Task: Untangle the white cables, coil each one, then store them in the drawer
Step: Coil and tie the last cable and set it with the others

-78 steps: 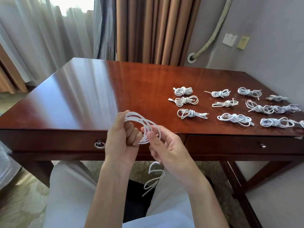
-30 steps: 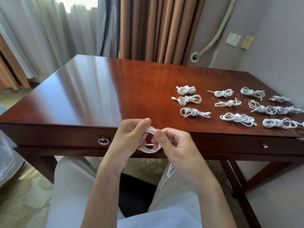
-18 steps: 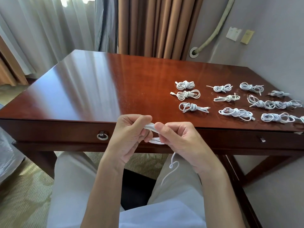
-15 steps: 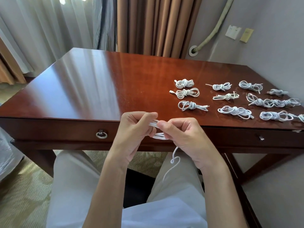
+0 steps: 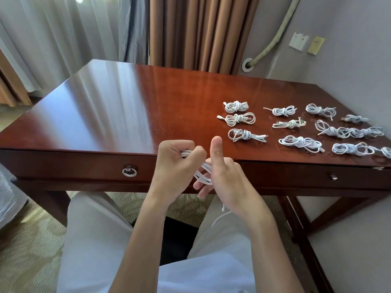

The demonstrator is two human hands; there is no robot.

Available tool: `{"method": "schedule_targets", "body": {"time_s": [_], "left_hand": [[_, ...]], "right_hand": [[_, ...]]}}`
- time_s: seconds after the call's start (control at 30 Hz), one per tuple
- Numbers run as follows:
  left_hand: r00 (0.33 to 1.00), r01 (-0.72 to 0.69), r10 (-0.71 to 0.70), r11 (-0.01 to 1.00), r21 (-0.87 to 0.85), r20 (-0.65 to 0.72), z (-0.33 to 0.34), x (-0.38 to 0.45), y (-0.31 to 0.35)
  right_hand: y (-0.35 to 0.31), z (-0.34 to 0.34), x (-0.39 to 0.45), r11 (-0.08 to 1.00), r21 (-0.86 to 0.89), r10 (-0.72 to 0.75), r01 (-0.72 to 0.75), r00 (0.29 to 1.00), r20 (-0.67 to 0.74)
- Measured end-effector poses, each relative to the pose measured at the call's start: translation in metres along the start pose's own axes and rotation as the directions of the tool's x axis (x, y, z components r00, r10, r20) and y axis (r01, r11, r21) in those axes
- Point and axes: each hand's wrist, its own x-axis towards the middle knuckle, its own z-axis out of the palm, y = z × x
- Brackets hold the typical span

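Bare forearms, no sleeves reaching the wrists. No rings, watch or bands on left hand (image 5: 176, 170) or right hand (image 5: 227, 180). Light beige trousers (image 5: 95, 240) on both thighs; pale white shirt hem (image 5: 203, 275) at lower edge.

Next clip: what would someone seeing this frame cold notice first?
First, the two bare hands at the desk's near edge: the left hand grips a coiled white cable, while the right hand has its thumb raised and fingers at the coil. Next, the rows of knotted white cable bundles on the right half of the glossy reddish-brown wooden desk. The drawer with the ring pull is closed.
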Motion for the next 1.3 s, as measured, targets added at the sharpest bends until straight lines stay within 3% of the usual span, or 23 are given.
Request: {"method": "schedule_targets", "body": {"time_s": [0.1,0.17,0.33,0.5,0.7,0.83,0.93,1.07,1.23,1.3], "left_hand": [[1.000,-0.009,0.010,0.998,0.063,-0.012,-0.003,0.001,-0.002],[1.000,0.008,-0.005,0.998,0.069,-0.031,-0.004,0.002,-0.003],[0.997,0.078,-0.079,0.995,-0.069,-0.022,-0.008,0.005,-0.013],[0.991,0.129,-0.132,0.978,-0.163,-0.004,-0.005,0.007,-0.019],[0.986,0.163,-0.158,0.979,-0.120,0.051,-0.004,0.009,-0.025],[0.987,0.115,-0.113,0.993,-0.015,0.111,-0.004,0.006,-0.024],[0.986,0.083,-0.096,0.991,0.100,0.136,-0.007,0.004,-0.026],[0.997,-0.031,0.023,0.993,0.114,0.073,-0.008,0.001,-0.025],[0.999,0.017,-0.020,0.997,0.069,0.041,-0.019,0.000,-0.025],[0.996,0.049,-0.053,0.997,0.054,0.073,-0.023,0.001,-0.027]], "right_hand": [[-0.004,0.006,0.000,0.995,-0.103,-0.007,0.004,1.000,-0.028],[-0.003,0.012,0.002,0.997,-0.071,-0.012,0.010,1.000,-0.023],[0.004,0.021,0.014,0.999,0.014,-0.042,0.043,0.998,-0.047],[0.004,0.020,0.012,0.999,-0.030,-0.041,0.037,0.991,-0.131],[0.007,0.016,0.015,0.977,-0.203,-0.118,0.070,0.964,-0.237],[0.001,0.011,0.009,0.956,-0.276,-0.169,0.094,0.951,-0.260],[0.003,0.012,0.008,0.962,-0.263,-0.147,0.076,0.954,-0.261],[0.003,0.010,0.007,0.981,-0.149,-0.153,0.124,0.967,-0.204],[0.000,-0.007,0.002,0.954,-0.210,-0.256,0.213,0.945,-0.205],[0.003,-0.016,0.005,0.957,-0.107,-0.288,0.270,0.932,-0.221]]}}
